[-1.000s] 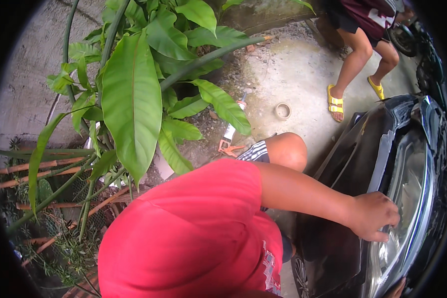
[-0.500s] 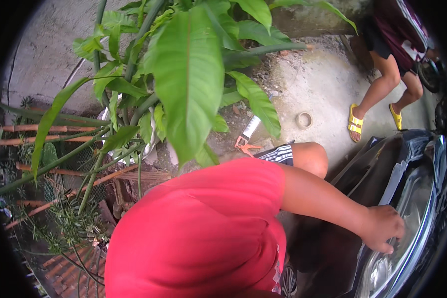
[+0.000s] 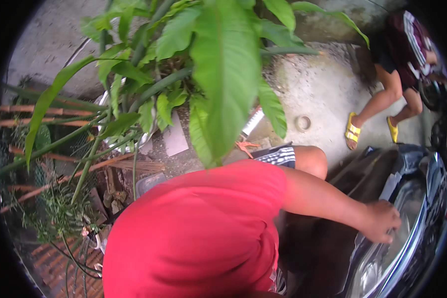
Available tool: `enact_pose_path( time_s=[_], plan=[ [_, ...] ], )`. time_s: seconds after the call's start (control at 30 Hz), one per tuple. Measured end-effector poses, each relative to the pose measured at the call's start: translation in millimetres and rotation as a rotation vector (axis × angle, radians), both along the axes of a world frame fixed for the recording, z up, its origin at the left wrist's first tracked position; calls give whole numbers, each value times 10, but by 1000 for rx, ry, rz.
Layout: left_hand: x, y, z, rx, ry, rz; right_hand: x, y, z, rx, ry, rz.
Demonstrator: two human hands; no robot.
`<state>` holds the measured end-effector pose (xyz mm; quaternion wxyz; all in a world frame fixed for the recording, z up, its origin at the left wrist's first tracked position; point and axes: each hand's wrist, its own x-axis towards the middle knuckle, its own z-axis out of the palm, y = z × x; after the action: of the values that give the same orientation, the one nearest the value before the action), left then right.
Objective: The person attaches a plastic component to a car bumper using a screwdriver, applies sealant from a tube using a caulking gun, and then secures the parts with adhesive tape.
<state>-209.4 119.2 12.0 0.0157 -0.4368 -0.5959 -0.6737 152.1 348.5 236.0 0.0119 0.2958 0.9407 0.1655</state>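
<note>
Left hand (image 3: pixel 381 222) — fingers curled, grasp undeterminable — is at the clear, elongated headlight (image 3: pixel 396 248); round beige tape roll (image 3: pixel 297 123) lies left of headlight.

An outdoor spot around me, most like a yard, daylight over rough, bare concrete ground (image 3: pixel 328 94), a big leafy plant (image 3: pixel 228 74) crowding close, thin wooden poles (image 3: pixel 22 109) to the left, a grey wall (image 3: pixel 308 25) beyond, a vehicle headlight (image 3: pixel 412 201) beside me
</note>
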Motion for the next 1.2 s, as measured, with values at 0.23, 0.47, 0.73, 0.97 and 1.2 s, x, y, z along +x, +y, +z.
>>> enact_pose_path(
  time_s=[0.23,0.47,0.73,0.97,1.2],
  plan=[
    [-42,219,-1198,-598,-928,610,-351,-189,-203,-327,426,-311],
    [-25,63,-1888,-23,-1861,-437,-467,-632,-161,-282,410,-386],
    [-40,-15,-1578,150,-1899,-550,-519,-646,-125,-326,439,-375],
    [-23,-52,-1362,204,-1864,-698,-654,-792,-105,-340,432,-381],
    [34,-32,-1285,121,-1857,-644,-587,-766,-104,-382,466,-401]
  ],
)
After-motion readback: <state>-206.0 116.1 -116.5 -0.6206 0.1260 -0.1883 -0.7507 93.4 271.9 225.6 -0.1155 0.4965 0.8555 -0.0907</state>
